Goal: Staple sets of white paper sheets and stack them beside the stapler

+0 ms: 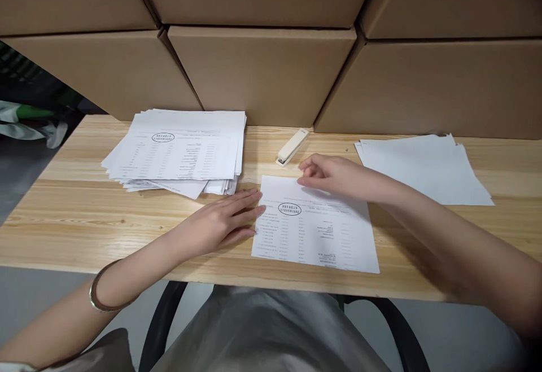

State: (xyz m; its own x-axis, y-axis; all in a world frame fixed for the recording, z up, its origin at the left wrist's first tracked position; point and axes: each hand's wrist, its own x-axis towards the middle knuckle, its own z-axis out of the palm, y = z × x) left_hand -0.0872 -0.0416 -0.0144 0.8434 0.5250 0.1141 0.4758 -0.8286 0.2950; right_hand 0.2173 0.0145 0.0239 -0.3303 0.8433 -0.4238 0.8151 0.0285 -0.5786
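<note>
A printed sheet (315, 231) with an oval stamp lies on the wooden table in front of me. At its left edge rests my left hand (224, 219), palm down, fingers stretched out, fingertips touching the paper's side. My right hand (328, 175) is over the sheet's top edge with its fingers curled and thumb near the index finger; whether anything is between them is hidden. Just beyond it, a cream stapler (292, 147) lies at a slant. To the left is a thick, uneven stack of printed papers (186, 146); on the right are blank-looking sheets (423, 169).
Large cardboard boxes (262, 73) are stacked in two rows along the back of the table (84, 214). A black chair's armrests (163, 324) show below the front edge. Dark shelving with pale and green items stands at the far left.
</note>
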